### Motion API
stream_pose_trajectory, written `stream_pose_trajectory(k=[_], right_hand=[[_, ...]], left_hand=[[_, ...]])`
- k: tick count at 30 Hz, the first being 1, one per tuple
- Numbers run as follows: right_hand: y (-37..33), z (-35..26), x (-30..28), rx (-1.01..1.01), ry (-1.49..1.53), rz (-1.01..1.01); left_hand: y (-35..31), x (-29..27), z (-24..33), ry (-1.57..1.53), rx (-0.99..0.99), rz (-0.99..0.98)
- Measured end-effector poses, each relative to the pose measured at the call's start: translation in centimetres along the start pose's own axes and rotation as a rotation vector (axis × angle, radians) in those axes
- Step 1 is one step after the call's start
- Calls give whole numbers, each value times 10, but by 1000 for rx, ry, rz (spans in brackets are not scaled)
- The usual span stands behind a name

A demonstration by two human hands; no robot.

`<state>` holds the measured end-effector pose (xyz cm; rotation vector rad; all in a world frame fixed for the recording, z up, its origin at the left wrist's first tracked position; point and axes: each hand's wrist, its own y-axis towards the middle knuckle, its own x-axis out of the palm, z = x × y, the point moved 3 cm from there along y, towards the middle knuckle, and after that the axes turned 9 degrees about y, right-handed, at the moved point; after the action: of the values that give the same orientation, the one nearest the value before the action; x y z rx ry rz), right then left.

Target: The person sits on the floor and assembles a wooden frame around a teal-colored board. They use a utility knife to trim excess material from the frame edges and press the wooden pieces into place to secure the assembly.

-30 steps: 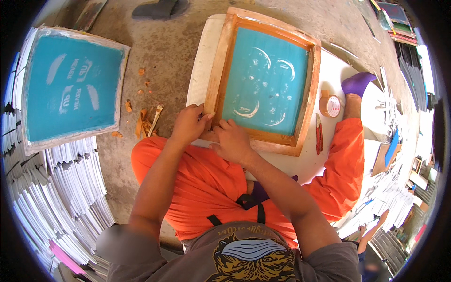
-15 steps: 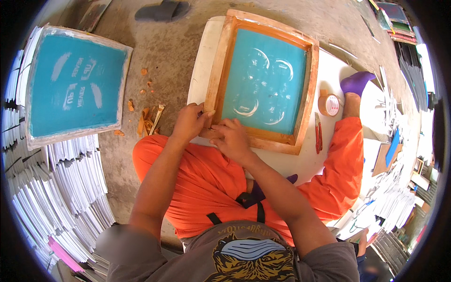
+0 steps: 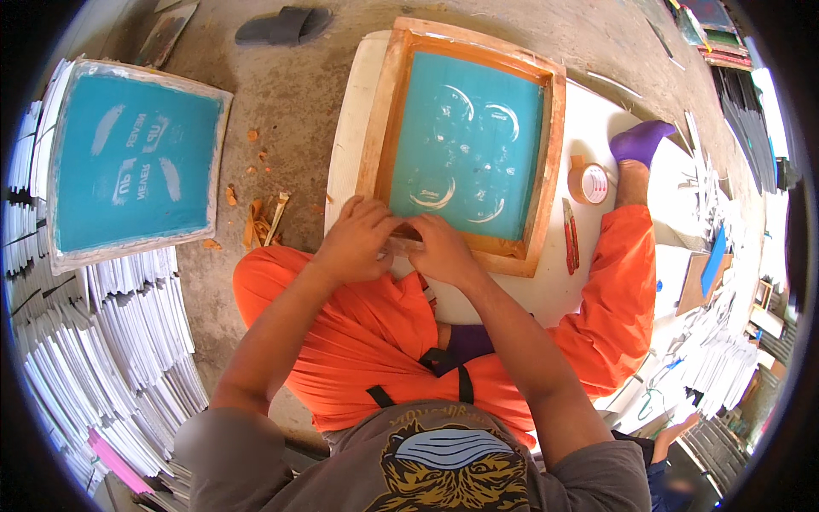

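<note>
A wooden screen-printing frame (image 3: 536, 183) with teal mesh (image 3: 478, 145) lies on a white board in front of me. The mesh bears pale curved marks. At the frame's near left corner, my left hand (image 3: 357, 239) is closed, its fingers curled over the wood's edge. My right hand (image 3: 442, 247) is beside it, thumb and fingers bent together at the near rail. Between the two hands a thin brownish strip (image 3: 398, 246), apparently tape, shows in part. The fingers cover much of it and of the corner.
On the white board (image 3: 345, 136), right of the frame, are a roll of brown tape (image 3: 589, 182) and a red-handled cutter (image 3: 570, 239). A second teal screen (image 3: 136, 171) rests at left on stacked white sheets (image 3: 128, 324). Tape scraps (image 3: 254, 224), a brush-like tool (image 3: 277, 218) and a sandal (image 3: 286, 27) are on the floor.
My left hand has turned and its fingers now curl over the frame's corner. My right hand has shifted slightly right, its fingers drawn in. The whole view has shifted a little.
</note>
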<state>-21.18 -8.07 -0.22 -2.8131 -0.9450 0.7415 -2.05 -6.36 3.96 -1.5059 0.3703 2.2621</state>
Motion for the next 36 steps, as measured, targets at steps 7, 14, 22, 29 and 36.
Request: stream_pose_trajectory(k=[7, 14, 22, 29, 36], right_hand=[[26, -14, -13, 262, -24, -276], [24, 29, -47, 302, -172, -360], [45, 28, -45, 361, -124, -498], [6, 52, -97, 456, -286, -511], [-35, 66, -162, 287, -5, -64]], left_hand=[[0, 11, 11, 121, -2, -239], [0, 21, 14, 182, 31, -113], [3, 44, 12, 201, 20, -264], [5, 42, 12, 206, 34, -163], [36, 53, 39, 89, 14, -257]])
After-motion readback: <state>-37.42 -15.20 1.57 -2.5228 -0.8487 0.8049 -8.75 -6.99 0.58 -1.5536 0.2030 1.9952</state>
